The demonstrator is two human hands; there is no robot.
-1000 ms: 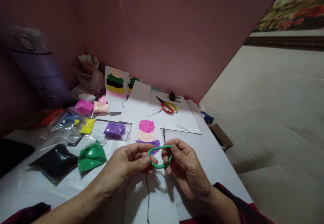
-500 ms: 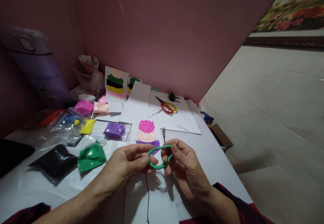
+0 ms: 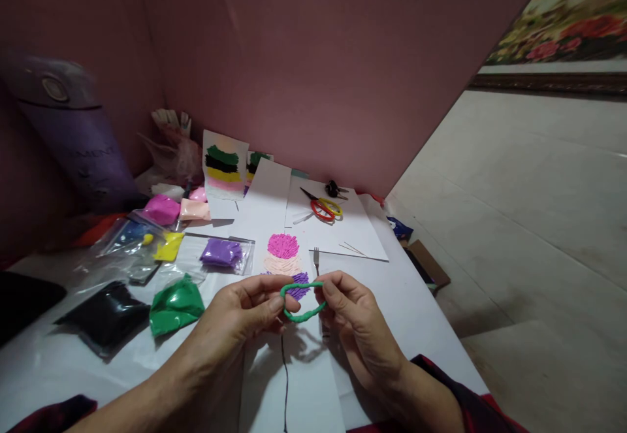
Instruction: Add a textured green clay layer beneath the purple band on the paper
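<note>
A: Left hand (image 3: 245,305)?
B: Pinching, thumb close to bent fingers.
A: Right hand (image 3: 355,312)?
B: Pinching too, fingers curled. Hands near each other, apart.
A: Arms?
B: Left forearm (image 3: 161,377) slants in from lower left; right forearm (image 3: 426,390) from lower right. Both wrists bare.

left hand (image 3: 245,305): pinches green loop (image 3: 300,319), 9 o'clock
right hand (image 3: 355,319): same loop, 2 o'clock
scissors (image 3: 318,200): loop's 12 o'clock

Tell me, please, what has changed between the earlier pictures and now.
The left hand and right hand have shifted slightly to the left, carrying the looped green strip with them. Nothing was taken hold of or let go. The scissors, fork and green packet stayed put.
</note>
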